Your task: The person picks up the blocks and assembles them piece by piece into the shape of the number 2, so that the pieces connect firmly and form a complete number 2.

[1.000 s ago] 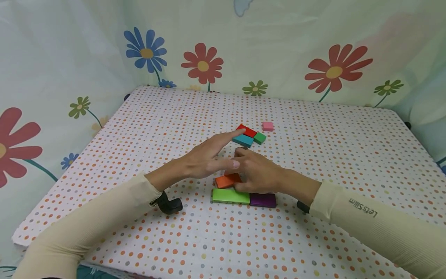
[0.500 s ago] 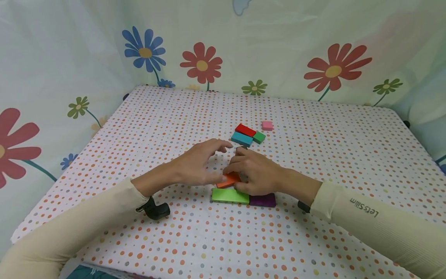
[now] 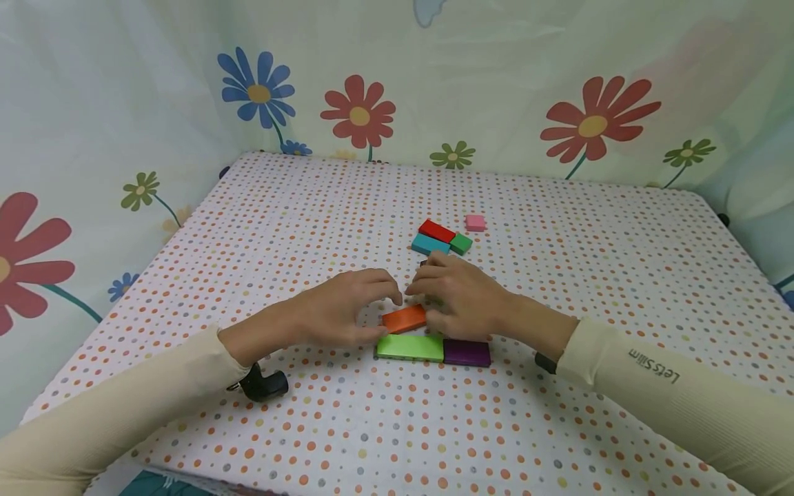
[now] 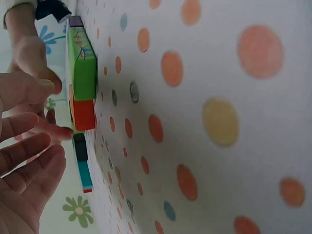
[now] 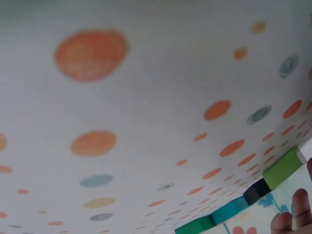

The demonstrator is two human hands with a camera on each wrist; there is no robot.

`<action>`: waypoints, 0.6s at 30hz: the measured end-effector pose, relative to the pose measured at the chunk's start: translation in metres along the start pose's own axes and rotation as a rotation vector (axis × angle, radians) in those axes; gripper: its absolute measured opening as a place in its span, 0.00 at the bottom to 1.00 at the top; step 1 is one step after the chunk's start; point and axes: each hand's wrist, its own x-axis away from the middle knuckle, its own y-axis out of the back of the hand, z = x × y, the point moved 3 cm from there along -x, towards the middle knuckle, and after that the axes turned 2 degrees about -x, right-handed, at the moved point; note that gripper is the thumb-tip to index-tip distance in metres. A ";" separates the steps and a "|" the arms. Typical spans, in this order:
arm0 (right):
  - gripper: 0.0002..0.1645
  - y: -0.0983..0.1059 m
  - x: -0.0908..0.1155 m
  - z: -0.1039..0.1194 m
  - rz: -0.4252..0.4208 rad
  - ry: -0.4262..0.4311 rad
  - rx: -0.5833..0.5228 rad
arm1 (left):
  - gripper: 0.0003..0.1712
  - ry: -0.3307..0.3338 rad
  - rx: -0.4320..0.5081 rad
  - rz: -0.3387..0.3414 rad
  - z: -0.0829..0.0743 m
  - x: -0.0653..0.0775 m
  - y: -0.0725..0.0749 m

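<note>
My left hand (image 3: 344,310) hovers left of an orange block (image 3: 403,319), fingers bent loosely and thumb near the block's left end. In the left wrist view its fingers stand apart from the orange and lime green blocks. My right hand (image 3: 459,296) arches over the area right of the orange block, fingers pointing down. Beneath it lies a green block (image 5: 283,168), mostly hidden in the head view; the right wrist view has the fingers clear of it. A lime green block (image 3: 409,347) and a purple block (image 3: 467,353) lie end to end on the near side.
Beyond the hands, a red block (image 3: 437,231), a blue block (image 3: 430,244) and a small green block (image 3: 461,243) touch each other. A pink block (image 3: 475,222) lies farther back. A black block (image 5: 257,191) shows partly. Dotted cloth covers the table (image 3: 279,227).
My left hand has drawn back left and toward me, its extended fingers now bent downward. The right hand has shifted slightly, uncovering more of the orange block's right end.
</note>
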 end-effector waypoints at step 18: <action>0.23 0.008 -0.002 -0.014 -0.015 -0.118 0.085 | 0.16 -0.161 -0.208 0.135 -0.019 0.001 -0.006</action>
